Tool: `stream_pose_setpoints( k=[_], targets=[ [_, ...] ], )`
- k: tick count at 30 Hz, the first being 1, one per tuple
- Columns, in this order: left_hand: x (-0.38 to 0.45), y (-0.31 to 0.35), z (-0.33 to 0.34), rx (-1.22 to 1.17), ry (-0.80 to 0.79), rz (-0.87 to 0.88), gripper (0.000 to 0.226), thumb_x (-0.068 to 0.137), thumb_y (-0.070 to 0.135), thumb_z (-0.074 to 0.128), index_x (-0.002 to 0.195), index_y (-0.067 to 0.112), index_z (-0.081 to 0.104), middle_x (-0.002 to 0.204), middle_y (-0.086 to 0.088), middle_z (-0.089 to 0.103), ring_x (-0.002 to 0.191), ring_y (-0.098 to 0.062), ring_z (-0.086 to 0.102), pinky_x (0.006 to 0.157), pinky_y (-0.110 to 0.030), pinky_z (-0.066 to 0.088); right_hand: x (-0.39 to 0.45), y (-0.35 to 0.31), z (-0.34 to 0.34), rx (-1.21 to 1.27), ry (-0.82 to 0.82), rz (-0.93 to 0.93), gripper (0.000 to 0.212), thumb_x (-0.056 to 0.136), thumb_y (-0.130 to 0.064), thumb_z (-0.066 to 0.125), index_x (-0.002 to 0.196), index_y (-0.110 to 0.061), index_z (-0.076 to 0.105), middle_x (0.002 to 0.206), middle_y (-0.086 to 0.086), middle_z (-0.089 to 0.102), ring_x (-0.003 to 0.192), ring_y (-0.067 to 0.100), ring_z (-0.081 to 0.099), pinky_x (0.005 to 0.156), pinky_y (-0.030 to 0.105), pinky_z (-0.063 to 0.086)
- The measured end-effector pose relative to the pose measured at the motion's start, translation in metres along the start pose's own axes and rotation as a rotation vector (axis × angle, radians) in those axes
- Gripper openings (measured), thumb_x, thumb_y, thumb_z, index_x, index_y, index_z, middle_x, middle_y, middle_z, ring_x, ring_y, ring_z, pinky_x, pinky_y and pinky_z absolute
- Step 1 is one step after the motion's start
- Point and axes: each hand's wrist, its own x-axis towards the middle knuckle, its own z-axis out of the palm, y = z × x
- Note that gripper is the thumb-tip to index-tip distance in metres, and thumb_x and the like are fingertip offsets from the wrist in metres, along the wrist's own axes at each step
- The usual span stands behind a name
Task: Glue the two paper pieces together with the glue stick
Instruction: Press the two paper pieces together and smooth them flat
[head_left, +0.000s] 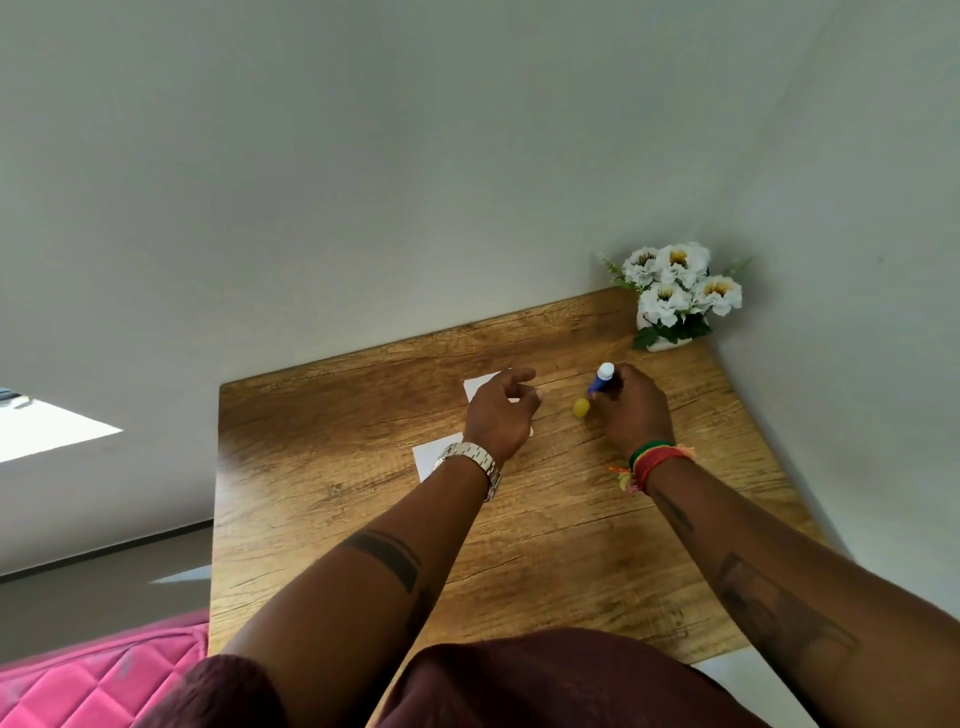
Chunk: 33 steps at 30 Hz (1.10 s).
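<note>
My right hand (631, 410) is closed around the glue stick (602, 382), fingers wrapped on the blue barrel with its white end poking up and away from me past my knuckles. The tube should be light and rigid, smooth plastic that could twist in a loose grip, so I judge the middle of the barrel is the right place to hold it, close enough to the working end to press it flat. Whether that white end is bare glue or the twist base, I cannot tell from here. Just to the left of this hand, on the wooden table (322, 499), lies a small yellow cap (581, 408), apart from my fingers; I take it to be the stick's cap, so the glue is probably ready to use.

My left hand (501, 415) hovers half open, fingers loosely curled and spread, holding nothing. Beneath and beyond its fingertips shows a corner of one white paper piece (480, 385); the other paper piece (430, 457) peeks out on the near side, beside my wrist and its metal watch (470, 460). Both are thin, limp sheets, nearly weightless, likely to slide or lift under a sticky tip, so I'd pin one flat with spread fingers near an edge while rubbing glue across it. How far the two pieces overlap, my hand hides.
</note>
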Motion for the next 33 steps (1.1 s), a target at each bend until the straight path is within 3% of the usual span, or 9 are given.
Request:
stream_pose_setpoints(
  k=[2, 7, 12, 15, 17, 24, 27, 31, 33],
  targets=[
    [0.001, -0.003, -0.004, -0.001, 0.019, -0.01, 0.03, 0.096, 0.028, 0.069, 0.126, 0.025, 0.069, 0.097, 0.012, 0.074, 0.097, -0.016, 0.071, 0.09, -0.032, 0.054, -0.005, 0.001, 0.0, 0.029, 0.037, 0.013, 0.037, 0.085, -0.014, 0.072, 0.12, -0.012, 0.062, 0.116, 0.011, 0.068, 0.106, 0.03, 0.064, 0.086, 0.035, 0.05],
    [-0.009, -0.014, -0.018, 0.007, 0.094, -0.013, 0.017, 0.097, 0.027, 0.065, 0.112, 0.028, 0.072, 0.1, 0.004, 0.074, 0.09, -0.018, 0.073, 0.082, -0.04, 0.061, -0.032, -0.003, 0.004, 0.147, 0.149, 0.065, 0.018, 0.088, -0.01, 0.063, 0.103, -0.013, 0.055, 0.101, 0.01, 0.066, 0.093, 0.031, 0.063, 0.074, 0.033, 0.046],
    [-0.026, -0.036, -0.034, -0.023, 0.206, -0.122, 0.019, 0.097, 0.023, 0.059, 0.11, 0.026, 0.072, 0.102, 0.005, 0.076, 0.081, -0.017, 0.073, 0.068, -0.036, 0.062, -0.066, -0.027, 0.018, 0.179, 0.045, -0.011, 0.011, 0.089, -0.011, 0.064, 0.095, -0.016, 0.057, 0.092, 0.003, 0.065, 0.082, 0.02, 0.06, 0.067, 0.024, 0.038],
    [-0.03, -0.039, -0.041, -0.042, 0.257, -0.178, 0.019, 0.098, 0.021, 0.059, 0.11, 0.025, 0.073, 0.1, 0.006, 0.076, 0.079, -0.013, 0.071, 0.057, -0.024, 0.05, -0.073, -0.046, 0.036, 0.181, -0.046, -0.039, 0.009, 0.09, -0.012, 0.065, 0.096, -0.017, 0.062, 0.093, -0.001, 0.067, 0.085, 0.016, 0.063, 0.064, 0.017, 0.04],
    [-0.03, -0.04, -0.041, -0.027, 0.255, -0.19, 0.022, 0.097, 0.022, 0.058, 0.112, 0.025, 0.073, 0.101, 0.006, 0.075, 0.077, -0.01, 0.069, 0.055, -0.021, 0.046, -0.071, -0.053, 0.046, 0.176, -0.075, -0.028, 0.011, 0.091, -0.017, 0.067, 0.101, -0.018, 0.064, 0.096, -0.002, 0.068, 0.089, 0.016, 0.064, 0.071, 0.021, 0.044],
    [-0.011, -0.036, -0.031, -0.082, 0.241, -0.231, 0.026, 0.094, 0.026, 0.061, 0.117, 0.025, 0.073, 0.11, 0.007, 0.074, 0.098, -0.019, 0.07, 0.084, -0.038, 0.061, -0.049, -0.063, 0.064, 0.034, -0.14, 0.092, 0.045, 0.088, -0.029, 0.07, 0.128, -0.011, 0.06, 0.126, 0.009, 0.066, 0.114, 0.027, 0.062, 0.096, 0.038, 0.052],
    [-0.005, -0.035, -0.026, -0.096, 0.248, -0.238, 0.026, 0.091, 0.026, 0.063, 0.115, 0.024, 0.073, 0.109, 0.005, 0.074, 0.099, -0.021, 0.071, 0.089, -0.042, 0.06, -0.04, -0.068, 0.066, 0.07, -0.169, 0.185, 0.05, 0.088, -0.031, 0.07, 0.13, -0.008, 0.06, 0.128, 0.01, 0.066, 0.118, 0.03, 0.061, 0.094, 0.035, 0.048],
    [-0.003, -0.036, -0.024, -0.093, 0.253, -0.239, 0.025, 0.091, 0.025, 0.063, 0.115, 0.024, 0.072, 0.11, 0.006, 0.073, 0.097, -0.018, 0.069, 0.086, -0.038, 0.06, -0.031, -0.067, 0.069, 0.215, -0.174, 0.293, 0.032, 0.082, -0.034, 0.071, 0.092, -0.004, 0.073, 0.093, 0.013, 0.075, 0.089, 0.033, 0.071, 0.066, 0.03, 0.049],
    [-0.004, -0.037, -0.025, -0.095, 0.25, -0.242, 0.025, 0.091, 0.024, 0.063, 0.115, 0.025, 0.072, 0.111, 0.006, 0.073, 0.099, -0.017, 0.068, 0.086, -0.037, 0.06, -0.029, -0.069, 0.071, 0.269, -0.183, 0.321, 0.032, 0.083, -0.032, 0.071, 0.075, -0.001, 0.071, 0.077, 0.016, 0.073, 0.078, 0.035, 0.071, 0.066, 0.038, 0.054]
  ],
)
